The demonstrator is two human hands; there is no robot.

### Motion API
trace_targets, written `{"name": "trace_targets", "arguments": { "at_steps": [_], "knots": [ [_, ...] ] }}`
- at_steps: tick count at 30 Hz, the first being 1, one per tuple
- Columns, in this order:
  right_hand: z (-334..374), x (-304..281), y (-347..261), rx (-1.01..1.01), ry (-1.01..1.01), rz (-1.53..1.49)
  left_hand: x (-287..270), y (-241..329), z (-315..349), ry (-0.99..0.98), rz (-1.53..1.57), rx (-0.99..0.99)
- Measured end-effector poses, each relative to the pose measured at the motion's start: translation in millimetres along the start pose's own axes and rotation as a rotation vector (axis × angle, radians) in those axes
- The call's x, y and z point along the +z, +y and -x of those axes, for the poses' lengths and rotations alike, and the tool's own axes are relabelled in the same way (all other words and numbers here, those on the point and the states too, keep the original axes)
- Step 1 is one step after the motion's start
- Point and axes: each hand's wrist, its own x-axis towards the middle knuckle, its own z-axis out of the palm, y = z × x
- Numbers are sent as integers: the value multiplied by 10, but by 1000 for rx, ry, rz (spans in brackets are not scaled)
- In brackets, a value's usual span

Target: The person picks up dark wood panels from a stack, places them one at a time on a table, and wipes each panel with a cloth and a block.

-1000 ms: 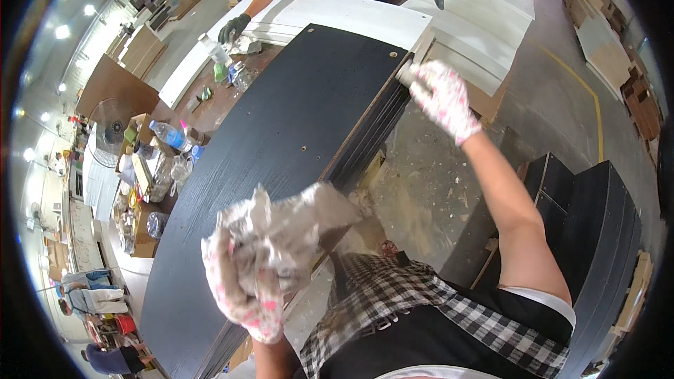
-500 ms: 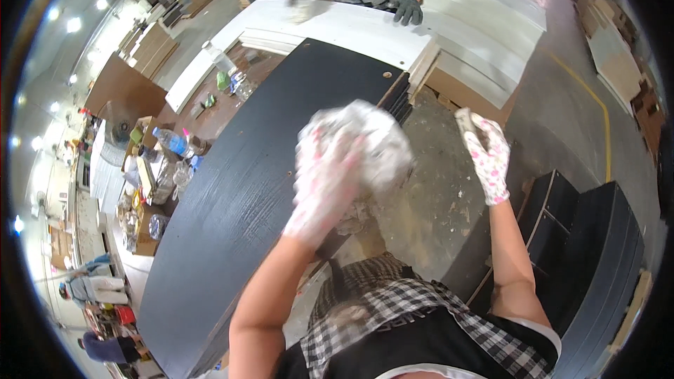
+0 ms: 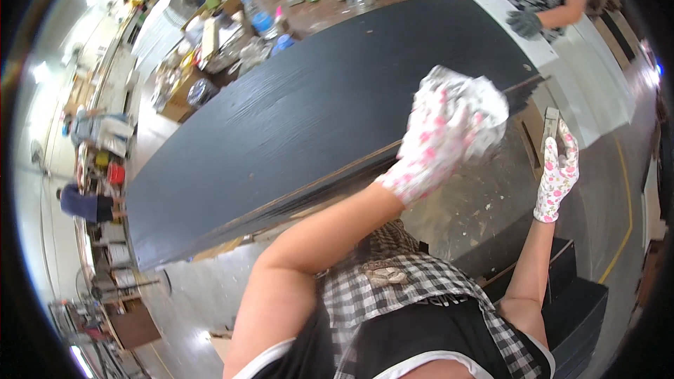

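A crumpled white cloth [image 3: 488, 102] is bunched in my left hand [image 3: 430, 151], which wears a white glove with pink flowers. That hand is over the near right edge of a large black board [image 3: 302, 105], which lies on a stack of similar boards. Whether the cloth touches the board, I cannot tell. My right hand [image 3: 558, 179], in a matching glove, is off to the right of the board. Between its fingers and thumb it grips a small, flat, greyish piece [image 3: 551, 123] whose kind does not show clearly.
Across the board, another person's grey-gloved hand [image 3: 524, 24] rests by white panels [image 3: 484, 3]. Boxes and clutter surround a blue-labelled plastic bottle [image 3: 260, 17] beyond the board's left side. Black panels [image 3: 579, 309] are stacked at lower right, beside my right arm.
The view has turned, so the board appears swung round. My left hand has carried the cloth toward the board's right end. My right hand still grips the small piece, now raised more upright.
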Motion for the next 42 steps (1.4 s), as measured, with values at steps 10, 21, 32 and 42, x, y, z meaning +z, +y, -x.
{"name": "trace_targets", "arguments": {
  "at_steps": [10, 21, 32, 42],
  "knots": [
    [98, 1516, -1698, -633, -821, -11, -1690, -1711, 3509, 277, -599, -181],
    [838, 2205, -2524, -904, -988, 111, -2096, -2347, 4511, 523, -647, -144],
    [381, 1791, -2239, -922, -953, 298, -1835, -1743, 3713, 418, -506, -192],
    [-1006, 763, -697, -768, -862, 362, -1292, -938, 2463, 270, -463, -101]
  ]
}}
